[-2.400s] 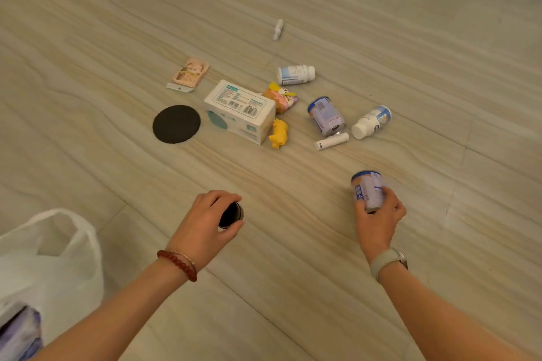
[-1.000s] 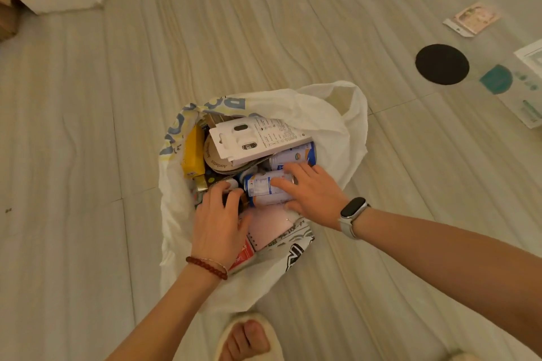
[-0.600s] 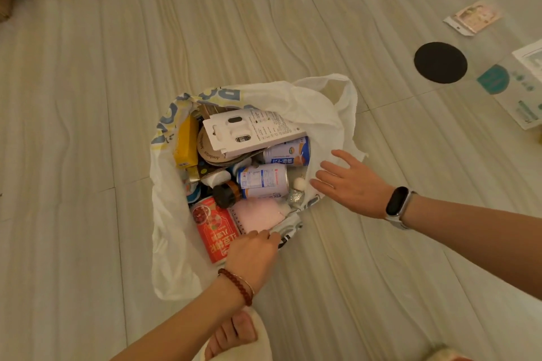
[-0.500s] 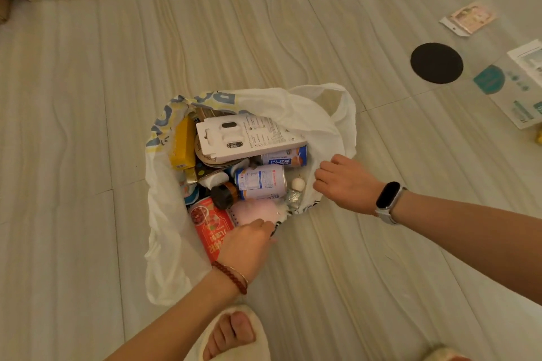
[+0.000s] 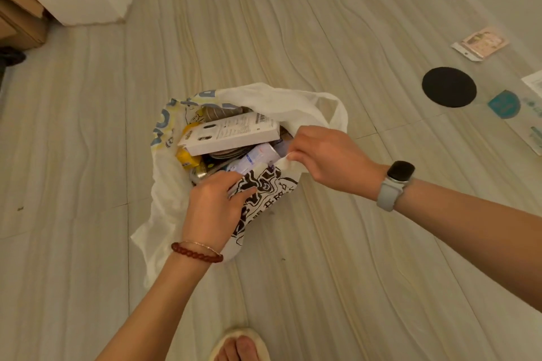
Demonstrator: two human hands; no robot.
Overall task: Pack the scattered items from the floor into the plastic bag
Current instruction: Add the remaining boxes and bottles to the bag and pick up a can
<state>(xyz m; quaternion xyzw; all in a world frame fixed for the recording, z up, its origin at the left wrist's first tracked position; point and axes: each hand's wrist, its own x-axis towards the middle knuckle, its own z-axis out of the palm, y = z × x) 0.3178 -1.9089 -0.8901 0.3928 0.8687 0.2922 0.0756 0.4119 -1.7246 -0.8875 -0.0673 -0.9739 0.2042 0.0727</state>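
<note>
Now both my left hand (image 5: 215, 202) and right hand (image 5: 325, 155) pinch the near rim of the plastic bag (image 5: 264, 193), holding its mouth open for more items.

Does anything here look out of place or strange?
Yes. A white box lies tilted across the full plastic bag and sticks above the other items. Both hands, left and right, pinch the bag's near edge.
</note>
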